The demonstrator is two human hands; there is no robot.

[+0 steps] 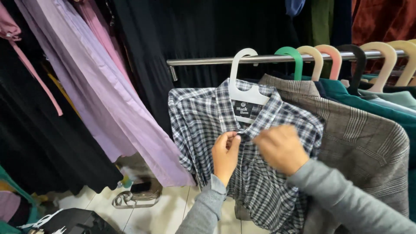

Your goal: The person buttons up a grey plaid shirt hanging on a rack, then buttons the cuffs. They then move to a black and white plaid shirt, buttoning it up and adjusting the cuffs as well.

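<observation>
Shirt: plaid shirt (255, 173), navy and white check, collar spread, front placket closed; hangs on a white hanger (242, 78) at the left end of the metal rail (260, 58)
Left hand (225, 154): fingers pinching the placket just below the collar
Right hand (281, 148): blurred, touching the shirt front; finger state cannot be told
Neighbour: grey checked jacket (359, 143) just beside

A rail (268, 57) runs across the upper right; a row of hangers (329, 60) hooks over it, garments below them; the checked shirt (242, 164) hangs foremost at the rail's left end, a jacket (359, 143) just behind it to the right; both hands, left hand (225, 155) and right hand (281, 148), rest on the shirt's front below the collar; long garments (108, 95) hang further left; shoes (134, 197) lie on the floor (164, 216) beneath them.
</observation>
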